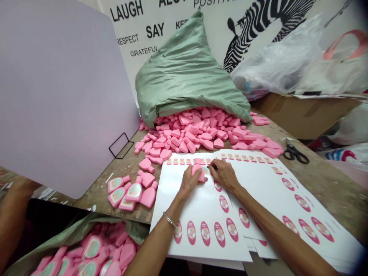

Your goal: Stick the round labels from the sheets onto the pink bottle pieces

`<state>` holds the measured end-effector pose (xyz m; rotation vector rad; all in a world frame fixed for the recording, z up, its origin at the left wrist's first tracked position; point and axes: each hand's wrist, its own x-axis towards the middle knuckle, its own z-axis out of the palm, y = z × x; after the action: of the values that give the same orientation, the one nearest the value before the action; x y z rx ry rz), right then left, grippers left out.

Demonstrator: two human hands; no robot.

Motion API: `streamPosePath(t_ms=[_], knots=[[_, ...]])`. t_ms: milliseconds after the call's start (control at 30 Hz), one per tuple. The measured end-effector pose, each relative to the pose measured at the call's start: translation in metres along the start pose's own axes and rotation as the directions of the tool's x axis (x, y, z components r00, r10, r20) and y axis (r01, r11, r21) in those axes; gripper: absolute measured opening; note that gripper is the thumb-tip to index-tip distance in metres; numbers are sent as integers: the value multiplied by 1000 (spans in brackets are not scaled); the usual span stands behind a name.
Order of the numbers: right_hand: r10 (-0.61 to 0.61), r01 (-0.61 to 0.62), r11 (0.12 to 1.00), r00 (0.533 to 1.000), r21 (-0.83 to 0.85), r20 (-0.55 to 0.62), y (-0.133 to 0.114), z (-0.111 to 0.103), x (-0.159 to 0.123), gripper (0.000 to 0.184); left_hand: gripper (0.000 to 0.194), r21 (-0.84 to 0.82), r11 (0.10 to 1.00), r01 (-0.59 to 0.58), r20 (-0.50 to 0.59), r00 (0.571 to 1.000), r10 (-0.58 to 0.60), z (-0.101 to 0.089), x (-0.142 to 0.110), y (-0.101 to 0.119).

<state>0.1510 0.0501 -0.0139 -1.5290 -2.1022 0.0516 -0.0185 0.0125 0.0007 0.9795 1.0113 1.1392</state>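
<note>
Stickered bottles fill a green sack. My left hand grips a pink bottle; my right hand pinches beside it (what, I can't tell).

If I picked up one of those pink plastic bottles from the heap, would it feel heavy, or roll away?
The pink plastic bottles probably feel light for their size, though I can't tell if they're hollow. They look stiff, since they keep their shape in the heap. Their flattish sides suggest they'd slide rather than roll.
</note>
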Motion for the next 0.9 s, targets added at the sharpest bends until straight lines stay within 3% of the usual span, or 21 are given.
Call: streamPosePath(t_ms=[200,533,800,900], knots=[[-14,13,999,1000,32,11,4,0,1,11,46,6,1000,13,-14,1000,-13,1,1,1],[-71,80,993,991,83,-110,-8,-4,-3,18,43,-65,997,40,-7,999,-40,-1,4,-2],[168,-94,945,962,314,-216,-10,-13,-6,31,36,-261,961,87,23,996,-84,-6,7,3],[235,-143,891,957,431,-169,-23,-28,-9,37,39,-319,943,94,14,995,-95,-7,2,9]])
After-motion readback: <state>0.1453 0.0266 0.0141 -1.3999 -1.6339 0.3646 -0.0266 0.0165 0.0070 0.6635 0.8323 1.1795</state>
